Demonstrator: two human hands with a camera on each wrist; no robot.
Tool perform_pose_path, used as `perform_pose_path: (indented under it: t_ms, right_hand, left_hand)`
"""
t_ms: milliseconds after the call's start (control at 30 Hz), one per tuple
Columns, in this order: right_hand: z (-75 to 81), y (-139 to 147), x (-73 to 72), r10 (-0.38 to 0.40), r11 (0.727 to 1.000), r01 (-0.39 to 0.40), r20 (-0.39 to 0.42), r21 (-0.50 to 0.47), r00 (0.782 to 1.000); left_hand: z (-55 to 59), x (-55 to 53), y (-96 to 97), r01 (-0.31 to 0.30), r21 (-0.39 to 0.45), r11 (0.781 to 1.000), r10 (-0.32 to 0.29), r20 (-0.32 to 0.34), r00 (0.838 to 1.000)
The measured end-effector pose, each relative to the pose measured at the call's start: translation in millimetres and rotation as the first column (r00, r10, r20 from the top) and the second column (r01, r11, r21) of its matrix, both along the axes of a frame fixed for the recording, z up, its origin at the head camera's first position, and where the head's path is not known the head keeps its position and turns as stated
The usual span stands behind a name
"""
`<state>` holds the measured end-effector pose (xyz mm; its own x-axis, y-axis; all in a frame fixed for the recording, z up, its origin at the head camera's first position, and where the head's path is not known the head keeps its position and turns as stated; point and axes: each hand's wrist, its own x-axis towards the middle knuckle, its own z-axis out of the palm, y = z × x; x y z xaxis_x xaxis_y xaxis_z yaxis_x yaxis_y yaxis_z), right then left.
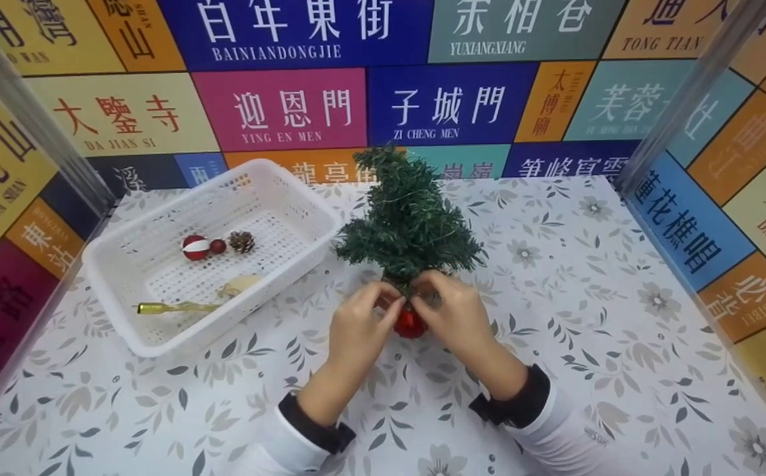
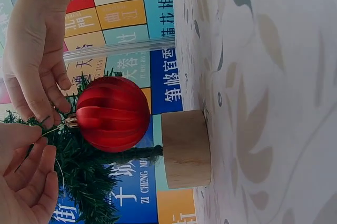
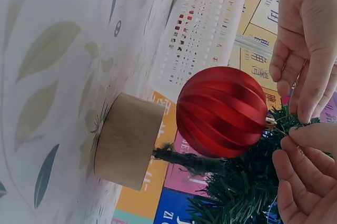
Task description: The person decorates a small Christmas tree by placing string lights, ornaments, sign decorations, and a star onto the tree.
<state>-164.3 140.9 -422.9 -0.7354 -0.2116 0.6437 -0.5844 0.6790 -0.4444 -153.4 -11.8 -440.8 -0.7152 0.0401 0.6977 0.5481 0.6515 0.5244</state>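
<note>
A shiny red ball ornament (image 2: 112, 114) with a gold cap hangs at the lower branches of a small green artificial Christmas tree (image 1: 409, 211). Thin gold string (image 3: 300, 151) runs from the cap to the fingertips of both hands. My left hand (image 1: 360, 320) pinches the string with thumb and fingers, on the tree's left side. From the right, my right hand (image 1: 456, 314) pinches string too, its fingertips close to the left ones among the needles. The tree stands upright on a round wooden base (image 3: 130, 140). Part of the string is hidden by fingers and needles.
Left of the tree stands a white perforated basket (image 1: 131, 327). Inside are a red-and-white ball (image 1: 195, 247), a small red ball (image 1: 217, 246), a pine cone (image 1: 242, 242), a gold strip (image 1: 174, 308) and a beige piece. Printed panels enclose the floral-covered table (image 1: 575, 344).
</note>
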Motion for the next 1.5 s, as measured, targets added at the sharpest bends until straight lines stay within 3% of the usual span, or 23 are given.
perform_pose_path:
  t_ms: [333, 600, 767, 900, 1033, 1133, 1200, 1300, 1433, 1500]
  right_hand:
    - [7.5, 4, 5.0, 0.037, 0.999, -0.032, 0.158, -0.035, 0.987]
    - [18.3, 20, 7.0, 0.061, 0.995, -0.049, 0.16, -0.083, 0.985]
    - [22.0, 34, 5.2, 0.016, 0.996, -0.006, 0.111, -0.091, 0.994]
    - [23.4, 47, 3.9, -0.041, 0.994, 0.052, 0.11, -0.099, 0.993]
    - [22.0, 60, 0.5, -0.11, 0.987, 0.126, 0.157, -0.097, 0.981]
    - [19.9, 71, -5.1, -0.173, 0.978, 0.194, 0.216, -0.082, 0.961]
    - [16.8, 80, -10.8, -0.206, 0.97, 0.234, 0.274, -0.071, 0.939]
    - [9.3, 92, -22.9, -0.228, 0.963, 0.265, 0.382, -0.048, 0.896]
    - [-6.2, 102, -46.0, -0.199, 0.971, 0.239, 0.507, -0.014, 0.838]
    - [-14.2, 104, -58.5, -0.173, 0.979, 0.204, 0.549, 0.004, 0.818]
  left_hand:
    - [1.9, 2.7, -1.5, 0.003, -0.025, 1.0, -0.003, 0.008, 1.0]
    - [9.5, 2.0, -10.3, 0.033, -0.019, 0.999, -0.032, 0.04, 0.999]
    - [15.0, 1.8, -18.2, 0.012, -0.014, 1.0, -0.011, 0.064, 0.998]
    - [13.2, 2.2, -24.2, -0.011, -0.028, 1.0, 0.013, 0.093, 0.996]
    - [5.2, 0.2, -29.9, -0.055, -0.035, 0.998, 0.06, 0.131, 0.99]
    - [-2.1, -4.3, -34.0, -0.073, -0.039, 0.997, 0.079, 0.187, 0.979]
    - [-7.2, -7.9, -36.2, -0.059, -0.053, 0.997, 0.071, 0.254, 0.965]
    - [-13.5, -14.0, -38.4, -0.01, -0.096, 0.995, 0.047, 0.401, 0.915]
    - [-19.6, -23.7, -38.9, 0.075, -0.166, 0.983, 0.038, 0.59, 0.807]
    - [-23.3, -28.7, -38.3, 0.119, -0.182, 0.976, 0.027, 0.644, 0.764]
